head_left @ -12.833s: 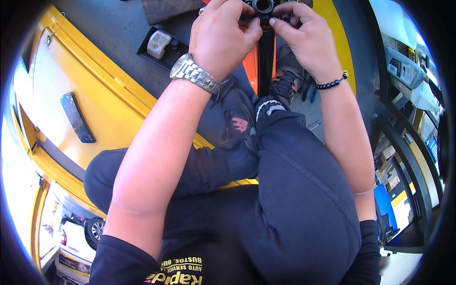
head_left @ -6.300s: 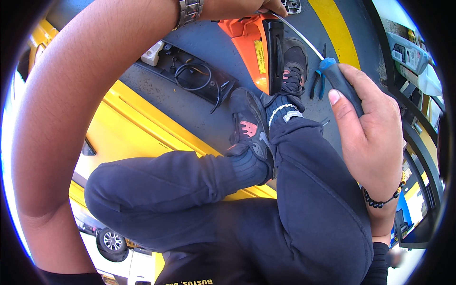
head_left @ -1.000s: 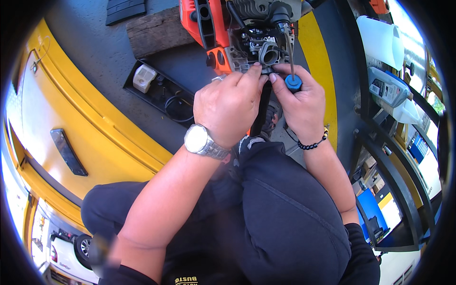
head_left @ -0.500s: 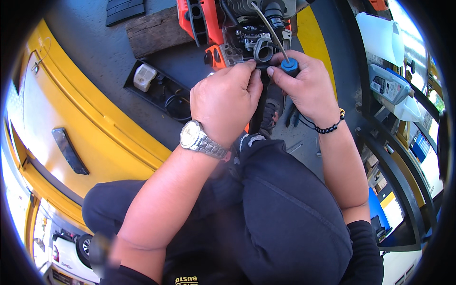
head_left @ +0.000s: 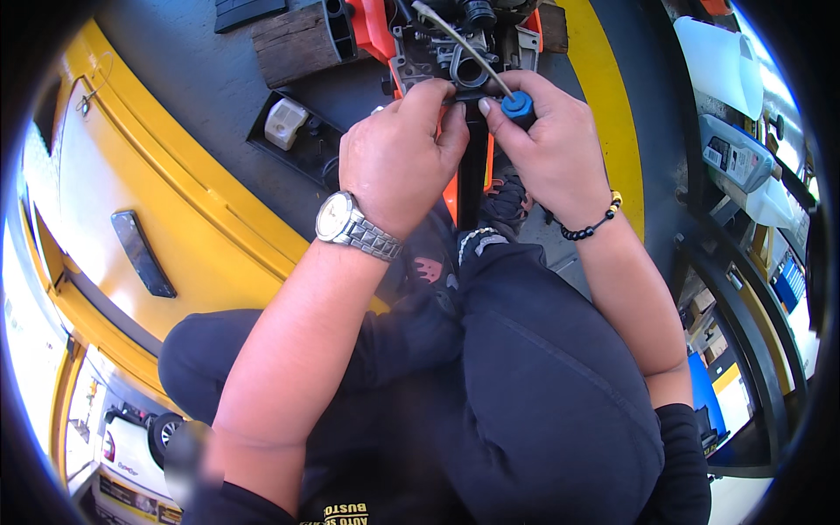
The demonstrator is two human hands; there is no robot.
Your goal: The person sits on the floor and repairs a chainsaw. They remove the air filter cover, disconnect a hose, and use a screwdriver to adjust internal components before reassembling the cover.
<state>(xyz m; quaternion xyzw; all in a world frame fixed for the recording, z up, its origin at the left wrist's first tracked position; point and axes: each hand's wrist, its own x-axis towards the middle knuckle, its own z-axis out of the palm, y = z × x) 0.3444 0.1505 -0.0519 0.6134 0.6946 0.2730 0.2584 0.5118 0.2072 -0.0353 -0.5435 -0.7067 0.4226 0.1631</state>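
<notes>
Left hand (head_left: 394, 157) and right hand (head_left: 547, 144) meet ahead, fingers curled, forearms converging.

Two hands: left hand (head_left: 394, 162), right hand (head_left: 551, 144); one screwdriver (head_left: 516, 105), one wristwatch (head_left: 354, 226), one bead bracelet (head_left: 591, 227), one wooden block (head_left: 293, 44)

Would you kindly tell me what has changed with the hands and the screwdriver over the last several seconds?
About six seconds ago the right hand held the blue-handled screwdriver away from the engine, with the left arm raised across the view. Now both hands are at the engine: the right hand holds the screwdriver with its shaft running up into the engine, and the left hand grips beside it. Over the last second little changed.
</notes>
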